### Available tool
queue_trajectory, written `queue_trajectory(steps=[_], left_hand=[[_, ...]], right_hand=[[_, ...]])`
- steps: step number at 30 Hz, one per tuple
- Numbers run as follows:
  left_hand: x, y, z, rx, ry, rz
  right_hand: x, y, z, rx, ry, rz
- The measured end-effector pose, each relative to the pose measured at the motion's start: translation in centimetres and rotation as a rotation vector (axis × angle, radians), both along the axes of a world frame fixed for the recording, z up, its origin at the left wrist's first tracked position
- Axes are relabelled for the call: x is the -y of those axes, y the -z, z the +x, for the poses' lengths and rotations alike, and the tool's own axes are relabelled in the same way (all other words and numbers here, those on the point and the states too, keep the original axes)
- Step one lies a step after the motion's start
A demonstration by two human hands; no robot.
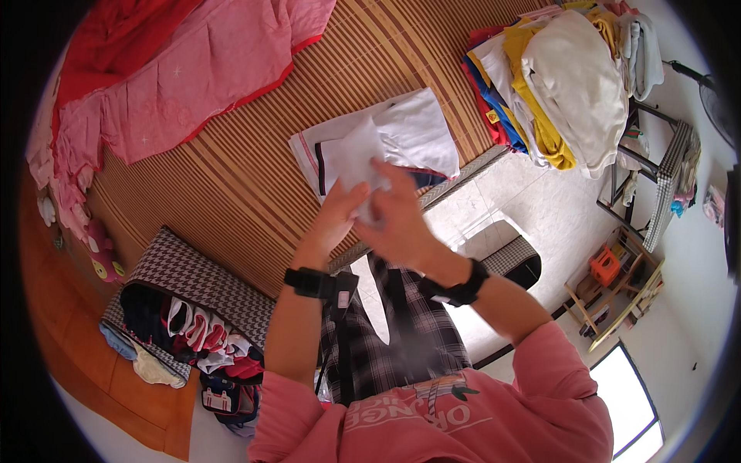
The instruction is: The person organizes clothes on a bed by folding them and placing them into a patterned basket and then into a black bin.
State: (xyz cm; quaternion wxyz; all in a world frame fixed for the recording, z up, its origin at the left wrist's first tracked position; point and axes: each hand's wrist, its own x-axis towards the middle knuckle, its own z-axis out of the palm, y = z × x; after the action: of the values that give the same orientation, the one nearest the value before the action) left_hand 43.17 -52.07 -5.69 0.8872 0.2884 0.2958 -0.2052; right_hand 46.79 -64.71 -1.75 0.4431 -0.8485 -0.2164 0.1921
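Note:
A white cloth piece [362,150] rises between my two hands, blurred; I cannot tell whether it is a separate garment or part of the one beneath. My left hand [334,217] pinches its near left edge with the thumb on top. On the other side my right hand [399,211] is curled around the same cloth, its fingers blurred by motion. Under and beyond them lies a folded white garment [419,127] with dark and red trim, flat on the bamboo mat [255,173] near the bed's edge. Both wrists wear black bands.
Stacked folded clothes [570,87] stand at the far right on the mat. A pink bedspread with red edging [197,81] covers the far left. Near left, a houndstooth storage box [202,272] holds rolled clothes. Another such box [509,260] sits on the floor, right.

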Motion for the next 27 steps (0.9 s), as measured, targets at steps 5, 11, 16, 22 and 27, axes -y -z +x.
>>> queue_trajectory(steps=[5,11,16,22,27], left_hand=[[-2.9,0.8,-0.8,-0.267,-0.008,0.409],[-3.8,4.0,-1.8,-0.214,-0.37,0.661],[-2.9,5.7,-0.6,-0.189,-0.274,0.992],[-2.9,4.8,-1.2,-0.219,-0.264,0.992],[-4.1,1.8,-5.1,-0.202,-0.333,0.688]], right_hand=[[-3.0,1.2,-2.4,-0.01,-0.062,-0.181],[-1.5,5.0,-0.3,-0.043,0.286,-0.214],[-2.0,6.4,1.1,-0.55,0.231,-0.169],[-4.2,3.3,2.5,-0.668,0.156,-0.207],[-4.1,1.4,-0.6,-0.978,0.037,0.212]])
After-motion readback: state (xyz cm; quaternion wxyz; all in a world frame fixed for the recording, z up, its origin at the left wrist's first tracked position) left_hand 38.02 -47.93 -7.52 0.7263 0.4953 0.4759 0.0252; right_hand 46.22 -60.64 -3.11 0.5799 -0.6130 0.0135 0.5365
